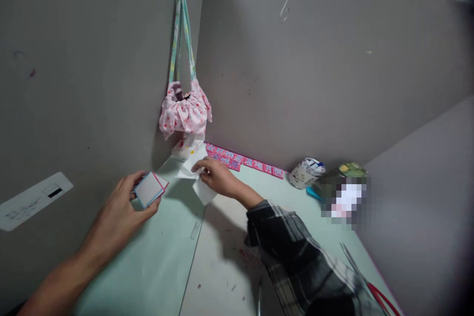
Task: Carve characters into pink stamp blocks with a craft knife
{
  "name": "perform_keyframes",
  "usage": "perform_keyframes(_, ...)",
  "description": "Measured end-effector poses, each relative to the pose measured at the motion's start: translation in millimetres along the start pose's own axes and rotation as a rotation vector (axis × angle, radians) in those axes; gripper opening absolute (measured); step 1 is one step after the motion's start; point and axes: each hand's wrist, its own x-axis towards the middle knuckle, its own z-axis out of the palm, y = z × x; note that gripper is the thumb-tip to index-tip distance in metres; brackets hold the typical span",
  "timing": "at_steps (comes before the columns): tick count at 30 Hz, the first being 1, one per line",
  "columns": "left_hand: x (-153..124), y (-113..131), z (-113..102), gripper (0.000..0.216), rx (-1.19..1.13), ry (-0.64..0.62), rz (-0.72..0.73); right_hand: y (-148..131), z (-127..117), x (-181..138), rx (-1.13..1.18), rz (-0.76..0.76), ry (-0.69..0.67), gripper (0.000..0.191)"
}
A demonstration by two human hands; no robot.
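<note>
My left hand (124, 207), at the left above the pale green tabletop, grips a few small square cards (149, 189) between thumb and fingers. The cards have whitish faces with blue and red edges and are slightly fanned. Toward the back corner, my right hand (220, 177) has its fingers closed on thin white paper (203, 192). Part of that paper lies behind the fingers, so I cannot see how many pieces there are. Just behind it, under the hanging bag, is a white packet (188, 145) with coloured marks.
A pink floral bag (187, 116) hangs in the corner. Pink strips with blue characters (255, 162) lie along the back wall. To the right stand a decorated can (306, 173) and a green-lidded container (351, 170). Red-handled scissors (377, 294) lie near the right edge. Small scraps dot a pale board (213, 266).
</note>
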Motion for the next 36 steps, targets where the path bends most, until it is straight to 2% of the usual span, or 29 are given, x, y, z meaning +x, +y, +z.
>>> perform_keyframes(2, -6.1, 17.2, -10.0, 0.073, -0.112, 0.051, -0.046, 1.2, 14.5, 16.9, -0.008, 0.024, -0.017, 0.037)
perform_keyframes(4, -14.2, 30.9, -21.5, 0.074, -0.198, 0.098, -0.051, -6.6, 39.9, 37.9, -0.014, 0.027, -0.070, 0.033)
perform_keyframes(7, -25.7, 37.9, -36.9, 0.077, -0.237, 0.137, -0.030, -35.9, 84.8, 55.5, -0.021, -0.032, -0.205, 0.025)
perform_keyframes(9, -30.2, 33.0, -43.1, 0.077, -0.207, 0.126, -0.046, -61.6, 109.8, 48.3, -0.028, -0.120, -0.293, 0.014)
perform_keyframes(11, -30.4, 22.5, -44.1, 0.077, -0.151, 0.095, -0.056, -83.6, 122.7, 27.2, -0.018, -0.252, -0.406, 0.009)
perform_keyframes(13, -26.0, 9.1, -39.3, 0.078, -0.074, 0.055, -0.042, -95.0, 117.5, -0.8, 0.013, -0.380, -0.527, 0.018)
perform_keyframes(15, -18.2, -4.2, -29.9, 0.077, 0.066, 0.001, 0.007, -93.3, 92.8, -29.8, 0.064, -0.451, -0.568, 0.022)
perform_keyframes(17, -9.1, -14.0, -18.1, 0.076, 0.216, -0.066, 0.069, -79.4, 54.2, -59.2, 0.118, -0.400, -0.365, 0.021)
perform_keyframes(20, 3.3, -17.3, -1.2, 0.072, 0.313, -0.174, 0.131, -43.9, -4.2, -110.8, 0.078, -0.051, 0.002, 0.025)
perform_keyframes(23, 13.8, -9.8, 12.7, 0.068, 0.356, -0.256, 0.159, -5.9, -33.3, -172.7, -0.016, 0.183, 0.146, 0.026)
perform_keyframes(27, 24.6, -3.1, 32.8, 0.070, 0.416, -0.291, 0.161, 27.2, -24.9, -245.4, -0.177, 0.394, 0.227, 0.026)
perform_keyframes(30, 27.5, -9.0, 49.9, 0.065, 0.441, -0.322, 0.207, 30.7, -6.1, -279.4, -0.298, 0.463, 0.242, 0.032)
perform_keyframes(33, 26.0, -19.4, 62.5, 0.059, 0.440, -0.348, 0.270, 11.8, 13.8, -296.6, -0.362, 0.438, 0.225, 0.039)
perform_keyframes(35, 24.5, -24.0, 65.2, 0.058, 0.441, -0.362, 0.280, -11.2, 26.2, -300.9, -0.364, 0.335, 0.169, 0.042)
perform_keyframes(36, 23.8, -24.5, 64.8, 0.058, 0.444, -0.367, 0.278, -24.1, 31.6, -301.6, -0.372, 0.237, 0.116, 0.043)
